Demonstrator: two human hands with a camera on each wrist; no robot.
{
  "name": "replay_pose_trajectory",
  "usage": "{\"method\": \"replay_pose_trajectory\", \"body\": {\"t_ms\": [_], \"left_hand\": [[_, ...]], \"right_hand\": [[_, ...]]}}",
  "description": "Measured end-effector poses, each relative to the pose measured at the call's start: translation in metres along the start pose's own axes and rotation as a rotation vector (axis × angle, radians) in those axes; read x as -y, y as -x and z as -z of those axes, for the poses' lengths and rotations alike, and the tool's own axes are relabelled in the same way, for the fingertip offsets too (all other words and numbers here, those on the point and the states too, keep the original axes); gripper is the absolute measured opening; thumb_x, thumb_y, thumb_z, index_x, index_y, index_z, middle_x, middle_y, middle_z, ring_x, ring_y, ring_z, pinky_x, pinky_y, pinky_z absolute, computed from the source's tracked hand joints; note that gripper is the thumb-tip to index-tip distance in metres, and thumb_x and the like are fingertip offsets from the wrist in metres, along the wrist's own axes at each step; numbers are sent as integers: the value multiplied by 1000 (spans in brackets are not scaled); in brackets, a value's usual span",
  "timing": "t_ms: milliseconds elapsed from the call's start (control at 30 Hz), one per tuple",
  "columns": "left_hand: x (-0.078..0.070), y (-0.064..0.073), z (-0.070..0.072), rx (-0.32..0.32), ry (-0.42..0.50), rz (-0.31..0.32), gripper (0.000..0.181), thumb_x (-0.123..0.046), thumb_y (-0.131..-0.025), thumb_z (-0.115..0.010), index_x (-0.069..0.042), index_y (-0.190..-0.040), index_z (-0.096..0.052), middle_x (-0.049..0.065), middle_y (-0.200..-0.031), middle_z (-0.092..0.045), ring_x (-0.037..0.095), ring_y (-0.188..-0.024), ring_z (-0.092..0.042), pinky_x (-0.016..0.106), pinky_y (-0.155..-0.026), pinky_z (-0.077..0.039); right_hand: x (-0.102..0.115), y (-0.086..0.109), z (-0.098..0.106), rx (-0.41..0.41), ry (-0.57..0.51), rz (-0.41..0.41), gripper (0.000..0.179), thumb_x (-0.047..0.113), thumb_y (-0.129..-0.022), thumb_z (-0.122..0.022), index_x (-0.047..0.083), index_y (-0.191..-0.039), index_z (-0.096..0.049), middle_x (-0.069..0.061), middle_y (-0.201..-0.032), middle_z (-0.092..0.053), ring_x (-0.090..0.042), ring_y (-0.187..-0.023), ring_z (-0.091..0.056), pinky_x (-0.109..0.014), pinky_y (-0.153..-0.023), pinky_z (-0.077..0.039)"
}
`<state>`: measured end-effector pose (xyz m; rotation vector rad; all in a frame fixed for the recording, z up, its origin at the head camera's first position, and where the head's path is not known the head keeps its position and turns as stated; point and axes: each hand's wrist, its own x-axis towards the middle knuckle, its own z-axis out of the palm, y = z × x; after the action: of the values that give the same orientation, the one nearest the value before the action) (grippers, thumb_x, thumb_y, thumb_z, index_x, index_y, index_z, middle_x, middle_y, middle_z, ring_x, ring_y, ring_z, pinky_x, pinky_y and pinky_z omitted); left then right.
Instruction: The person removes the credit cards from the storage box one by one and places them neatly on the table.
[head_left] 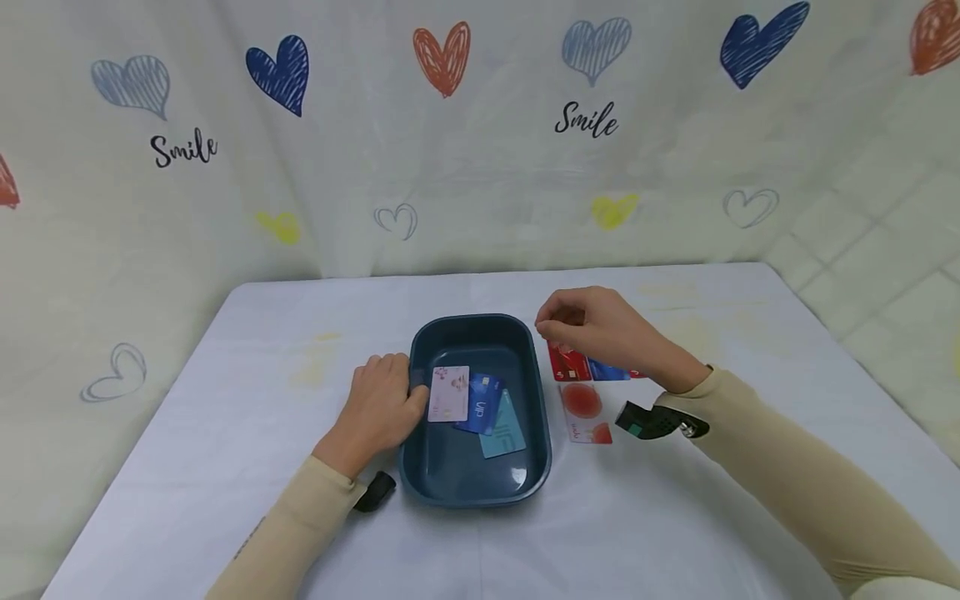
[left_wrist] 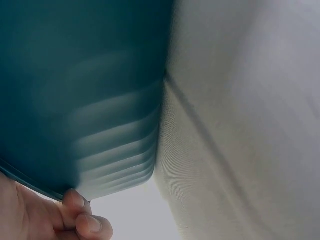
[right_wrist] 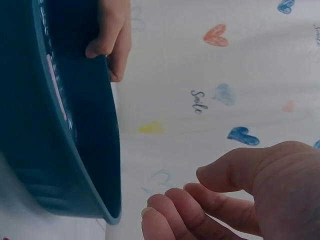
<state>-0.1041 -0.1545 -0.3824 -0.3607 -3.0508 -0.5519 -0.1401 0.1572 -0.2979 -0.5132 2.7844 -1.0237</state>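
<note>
My left hand (head_left: 378,408) grips the left rim of a dark blue plastic tray (head_left: 457,475), thumb over the inside and fingers outside. In the left wrist view, its fingertips (left_wrist: 92,226) show at the rim. Inside the tray lie a pale pink card (head_left: 448,393), a blue VIP card (head_left: 486,402) and a light teal card (head_left: 505,432), overlapping. My right hand (head_left: 618,337) is raised just right of the tray, over other cards, fingers loosely bent. The right wrist view shows a gap between its thumb and fingers, with nothing visible held.
Right of the tray lie a red card (head_left: 568,364), a blue card (head_left: 606,372) partly under the right hand, and a white card with red circles (head_left: 585,414). A white cloth (head_left: 225,450) covers the table. Behind it hangs a heart-patterned curtain (head_left: 495,150).
</note>
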Motion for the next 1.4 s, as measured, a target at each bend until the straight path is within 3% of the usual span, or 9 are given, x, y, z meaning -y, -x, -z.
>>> {"method": "replay_pose_trajectory", "body": {"t_ms": [500, 1400], "left_hand": [[1, 0, 2, -10, 11, -13, 19, -24, -94, -51, -5, -90, -53, 8, -80, -49, 26, -78, -40, 38, -75, -30], [2, -1, 4, 18, 3, -5, 24, -28, -97, -50, -4, -97, -55, 8, -84, -50, 25, -82, -42, 38, -76, -30]], "right_hand": [[27, -28, -21, 25, -89, 76, 18, 28, -99, -65, 14, -109, -71, -5, -94, -75, -26, -81, -73, -31, -77, -59], [38, -64, -68, 63, -162, 114, 17, 26, -100, -64, 12, -107, -72, -7, -93, -73, -18, -79, -70, -32, -77, -61]]}}
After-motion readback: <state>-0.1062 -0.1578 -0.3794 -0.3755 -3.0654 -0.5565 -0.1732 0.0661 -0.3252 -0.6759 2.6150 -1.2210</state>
